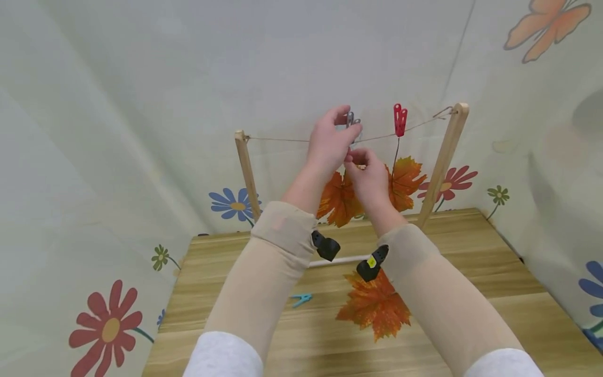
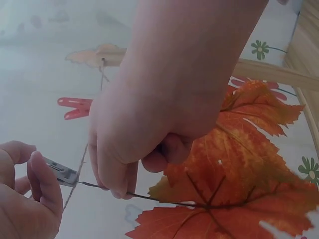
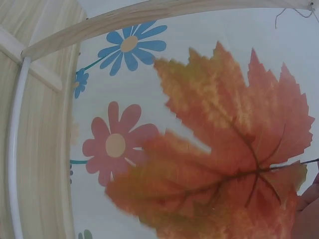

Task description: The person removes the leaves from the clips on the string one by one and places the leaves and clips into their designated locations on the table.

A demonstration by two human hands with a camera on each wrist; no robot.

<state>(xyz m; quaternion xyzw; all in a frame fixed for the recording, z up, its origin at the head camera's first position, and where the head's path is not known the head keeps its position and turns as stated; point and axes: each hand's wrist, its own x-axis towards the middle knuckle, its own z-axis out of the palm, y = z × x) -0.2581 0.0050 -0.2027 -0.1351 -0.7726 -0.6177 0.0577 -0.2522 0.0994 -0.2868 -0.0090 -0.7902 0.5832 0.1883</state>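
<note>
In the head view my left hand (image 1: 328, 140) pinches a grey clothespin (image 1: 350, 119) at the string (image 1: 278, 139). The left wrist view shows this clothespin (image 2: 62, 172) with its jaws at the string, right where a dark leaf stem (image 2: 144, 197) ends. My right hand (image 1: 370, 179) pinches that stem just below the string. From it hangs an orange maple leaf (image 1: 338, 201), which fills much of the right wrist view. Just right of my hands, a red clothespin (image 1: 400, 120) clips a second maple leaf (image 1: 407, 180) to the string by its stem.
Two wooden posts, left (image 1: 246, 170) and right (image 1: 445, 157), carry the string. A white rod (image 1: 336, 261) runs low between them. On the wooden table (image 1: 202, 293) lie a blue clothespin (image 1: 301, 299) and another maple leaf (image 1: 377, 309), below my forearms.
</note>
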